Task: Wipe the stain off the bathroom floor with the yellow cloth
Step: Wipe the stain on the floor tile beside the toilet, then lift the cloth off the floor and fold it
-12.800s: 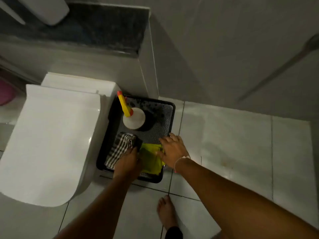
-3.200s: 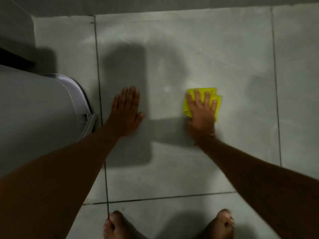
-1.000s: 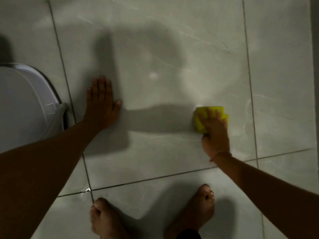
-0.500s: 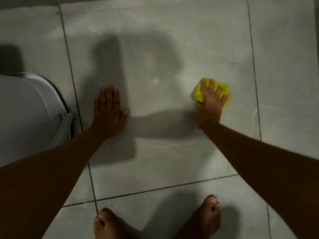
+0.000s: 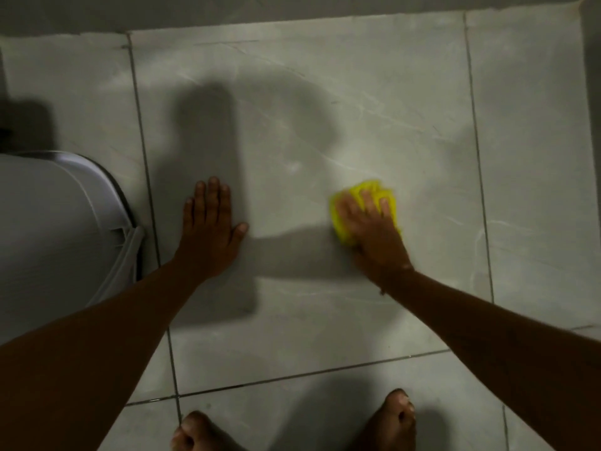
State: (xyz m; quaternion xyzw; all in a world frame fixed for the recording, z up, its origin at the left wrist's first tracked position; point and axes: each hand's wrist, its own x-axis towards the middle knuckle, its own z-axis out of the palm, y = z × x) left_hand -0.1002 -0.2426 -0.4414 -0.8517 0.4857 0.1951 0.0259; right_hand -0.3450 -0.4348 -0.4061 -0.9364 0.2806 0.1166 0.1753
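The yellow cloth (image 5: 374, 187) lies bunched on the bathroom floor (image 5: 325, 92) under the right grip (image 5: 374, 236), whose fingers lie spread and fairly straight, pressing rather than clamping; soft and light, it should slide easily on glossy tile yet crumple, so a flat palm over its middle suits best; the left grip (image 5: 208, 236) rests splayed flat, bracing; the toilet (image 5: 48, 239) crowds the left, the wall (image 5: 292, 8) lies ahead, and open tile lies rightward.

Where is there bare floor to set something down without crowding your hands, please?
Most room lies beyond both hands, up to the wall. The strip between the left hand and the yellow cloth under the right hand is bare, as is the tile right of the cloth. It is crowded by the toilet and near the feet.
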